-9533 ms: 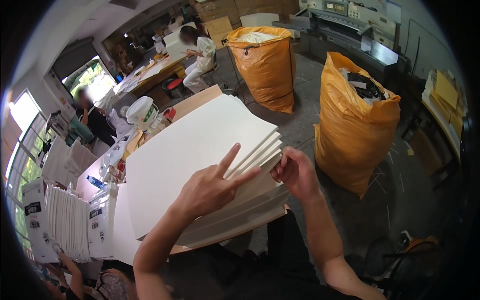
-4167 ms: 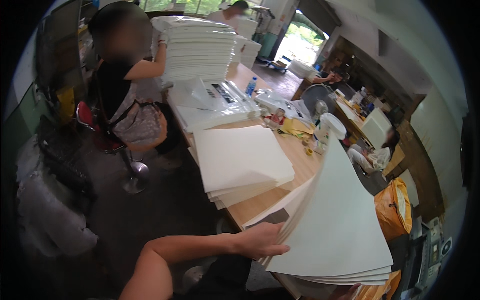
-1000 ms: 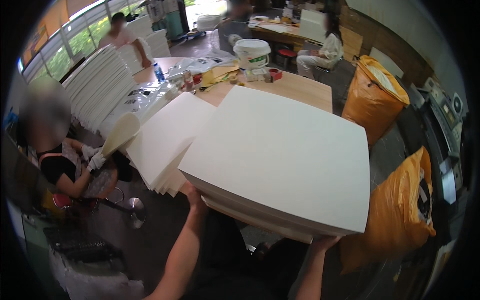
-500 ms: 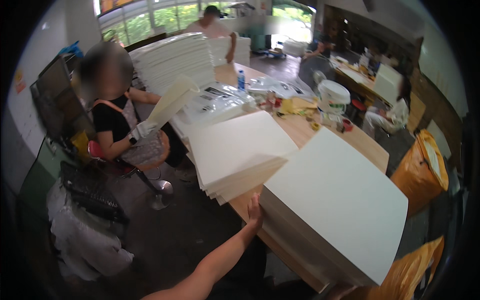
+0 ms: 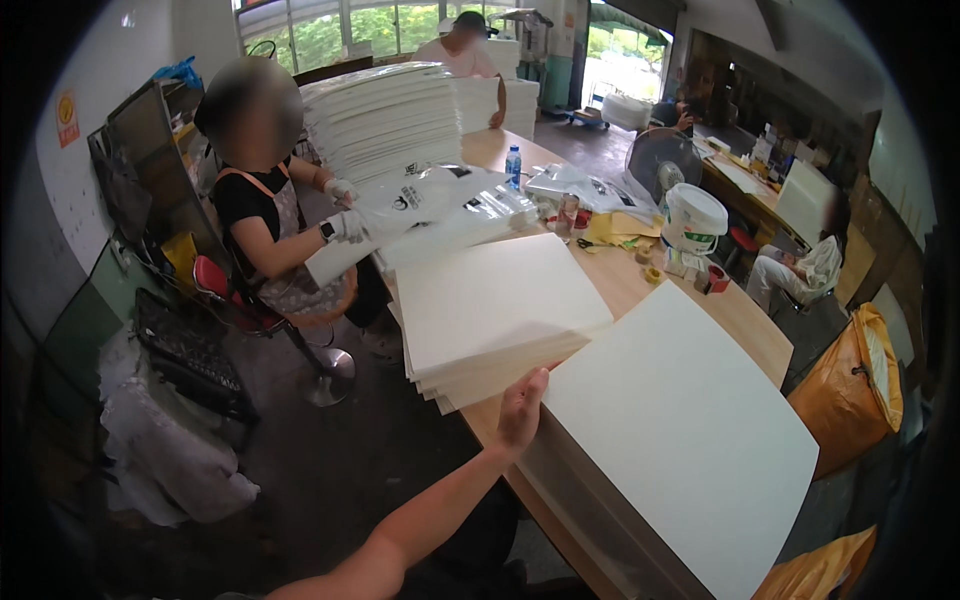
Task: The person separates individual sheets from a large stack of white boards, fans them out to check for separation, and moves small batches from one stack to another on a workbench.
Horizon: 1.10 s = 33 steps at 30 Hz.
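My left hand (image 5: 520, 410) is at the left corner of a stack of large white sheets (image 5: 690, 430) on the near part of the table. Its fingers are curled around the edge at the top of the stack; how many sheets they hold is hidden. My right hand is out of view. Just beyond lies a second, lower pile of white sheets (image 5: 500, 300), its layers slightly uneven. Across at the left, a seated person in white gloves (image 5: 345, 226) handles a pale sheet (image 5: 340, 262) beside clear plastic packaging (image 5: 430, 200).
A tall stack of white packs (image 5: 385, 120) rises at the table's far end, near a standing person. A blue bottle (image 5: 513, 167), scissors, tape rolls and a white bucket (image 5: 694, 220) sit along the wooden table (image 5: 755, 335). Orange sacks (image 5: 845, 395) stand at the right.
My view has shifted, and my left hand has closed further around the stack's corner. The seated person has lowered the curled sheet and now has both gloved hands near the plastic packaging.
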Each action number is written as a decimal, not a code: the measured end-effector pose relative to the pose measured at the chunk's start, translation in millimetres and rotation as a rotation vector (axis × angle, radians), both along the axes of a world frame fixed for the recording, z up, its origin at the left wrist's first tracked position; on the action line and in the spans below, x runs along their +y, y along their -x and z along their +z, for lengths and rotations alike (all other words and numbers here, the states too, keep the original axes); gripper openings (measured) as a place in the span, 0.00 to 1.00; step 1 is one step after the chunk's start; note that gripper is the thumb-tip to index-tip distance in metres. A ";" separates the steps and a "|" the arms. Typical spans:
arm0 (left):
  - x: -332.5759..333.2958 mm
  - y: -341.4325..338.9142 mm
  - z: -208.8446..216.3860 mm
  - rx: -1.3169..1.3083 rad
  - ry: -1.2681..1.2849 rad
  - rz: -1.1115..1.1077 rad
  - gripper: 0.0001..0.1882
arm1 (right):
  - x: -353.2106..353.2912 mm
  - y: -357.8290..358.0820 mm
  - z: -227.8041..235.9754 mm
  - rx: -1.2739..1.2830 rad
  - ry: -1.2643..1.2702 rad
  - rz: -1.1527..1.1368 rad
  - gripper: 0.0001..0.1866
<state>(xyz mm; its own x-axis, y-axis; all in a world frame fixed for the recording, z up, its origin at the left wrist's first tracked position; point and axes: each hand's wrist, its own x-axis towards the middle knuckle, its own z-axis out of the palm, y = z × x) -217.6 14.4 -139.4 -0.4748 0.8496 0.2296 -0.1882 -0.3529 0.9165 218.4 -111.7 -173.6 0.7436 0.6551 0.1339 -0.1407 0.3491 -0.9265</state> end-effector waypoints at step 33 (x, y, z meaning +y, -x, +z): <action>-3.1 -217.9 113.8 1.063 -0.619 -0.803 0.09 | -40.8 -47.9 175.0 -1.047 0.760 0.205 0.24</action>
